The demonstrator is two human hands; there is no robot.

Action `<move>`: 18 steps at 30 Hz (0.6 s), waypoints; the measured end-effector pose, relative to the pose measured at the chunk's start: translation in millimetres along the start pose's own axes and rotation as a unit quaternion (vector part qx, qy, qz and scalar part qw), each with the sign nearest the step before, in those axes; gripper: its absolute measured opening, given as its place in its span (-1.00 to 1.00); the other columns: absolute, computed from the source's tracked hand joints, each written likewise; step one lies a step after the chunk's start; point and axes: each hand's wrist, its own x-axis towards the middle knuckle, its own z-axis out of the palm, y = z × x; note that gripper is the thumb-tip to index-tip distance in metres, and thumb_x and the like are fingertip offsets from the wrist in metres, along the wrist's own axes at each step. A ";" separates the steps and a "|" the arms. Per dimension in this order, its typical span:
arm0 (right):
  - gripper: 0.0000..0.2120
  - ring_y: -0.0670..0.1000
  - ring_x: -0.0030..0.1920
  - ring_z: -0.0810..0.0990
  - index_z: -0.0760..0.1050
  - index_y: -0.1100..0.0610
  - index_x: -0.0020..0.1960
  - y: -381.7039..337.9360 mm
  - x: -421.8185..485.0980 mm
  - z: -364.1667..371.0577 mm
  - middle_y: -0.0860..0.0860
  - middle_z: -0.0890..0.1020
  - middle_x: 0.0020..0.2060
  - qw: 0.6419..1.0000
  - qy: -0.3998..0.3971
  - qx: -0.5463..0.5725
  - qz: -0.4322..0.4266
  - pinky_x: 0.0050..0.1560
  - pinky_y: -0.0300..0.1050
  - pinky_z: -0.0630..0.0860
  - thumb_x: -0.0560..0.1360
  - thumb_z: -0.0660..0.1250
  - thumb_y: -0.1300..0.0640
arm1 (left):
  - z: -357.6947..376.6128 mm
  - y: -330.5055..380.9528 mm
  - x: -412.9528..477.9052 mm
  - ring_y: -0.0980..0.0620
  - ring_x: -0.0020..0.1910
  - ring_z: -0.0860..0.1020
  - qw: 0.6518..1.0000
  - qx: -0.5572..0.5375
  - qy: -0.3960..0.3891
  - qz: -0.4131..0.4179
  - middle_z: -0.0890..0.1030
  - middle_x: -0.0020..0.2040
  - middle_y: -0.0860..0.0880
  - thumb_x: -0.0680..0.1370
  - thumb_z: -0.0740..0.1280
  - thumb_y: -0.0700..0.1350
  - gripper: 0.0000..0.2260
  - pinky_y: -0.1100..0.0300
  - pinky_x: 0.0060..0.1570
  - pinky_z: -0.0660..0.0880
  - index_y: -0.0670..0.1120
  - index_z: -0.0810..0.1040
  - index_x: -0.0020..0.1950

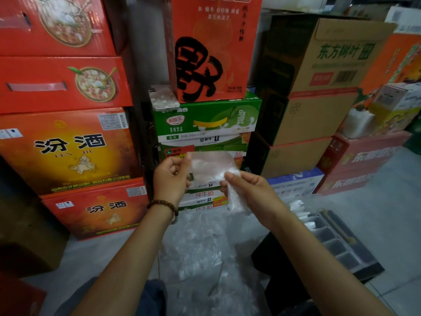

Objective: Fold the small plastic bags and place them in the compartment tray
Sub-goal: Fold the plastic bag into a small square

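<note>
Both hands hold 1 small plastic bag [211,166] up in the air in front of the stacked cartons, above the floor [387,201]. The left hand [174,176] pinches the bag's upper left corner, its fingers curled in tight around the edge. The right hand [248,190] grips the bag's lower right part between thumb and fingers, and a crumpled length of the clear film hangs down below that hand. The sheet between the 2 hands is stretched fairly flat and is see-through.

A beaded bracelet [163,204] sits on the left wrist. Under the forearms a loose pile of clear bags [200,247] lies on the floor. The dark compartment tray [330,244] lies on the floor to the right, well apart from the held bag. White folded pieces [300,213] sit at its far end, too blurred to tell which compartments.

Behind, orange-red boxes [68,151] stand stacked at the left, a green drink carton [205,119] sits in the middle, and a phone [163,96] rests on that carton's top left corner.
</note>
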 end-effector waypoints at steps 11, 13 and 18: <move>-0.78 -0.14 -0.32 0.60 0.56 0.16 0.15 -2.5 -3.8 -2.3 -0.08 0.63 -0.34 0.996 -0.045 0.062 0.050 -0.35 -0.29 0.48 0.59 0.25 0.10 | -6.3 -4.5 -13.2 0.26 0.36 0.28 0.924 0.169 -0.244 0.240 0.34 0.32 0.30 0.40 0.39 0.26 -0.66 0.26 0.32 0.25 0.31 0.53 0.16; -0.76 -0.13 -0.33 0.60 0.56 0.17 0.16 -2.4 -3.7 -2.4 -0.07 0.62 -0.35 0.995 -0.047 0.062 0.062 -0.34 -0.29 0.48 0.57 0.27 0.08 | -5.5 -3.9 -14.6 0.28 0.32 0.32 0.921 0.168 -0.240 0.259 0.39 0.28 0.30 0.44 0.38 0.16 -0.74 0.26 0.31 0.29 0.28 0.55 0.13; -0.71 -0.09 -0.27 0.58 0.59 0.12 0.06 -1.8 -3.5 -0.9 -0.04 0.59 -0.30 0.991 -0.069 0.061 0.096 -0.21 -0.22 0.50 0.41 0.39 -0.02 | -4.7 0.0 -17.1 0.24 0.10 0.52 0.929 0.129 -0.199 0.285 0.58 0.07 0.15 0.48 0.37 0.00 -0.86 0.41 0.12 0.42 0.16 0.61 0.02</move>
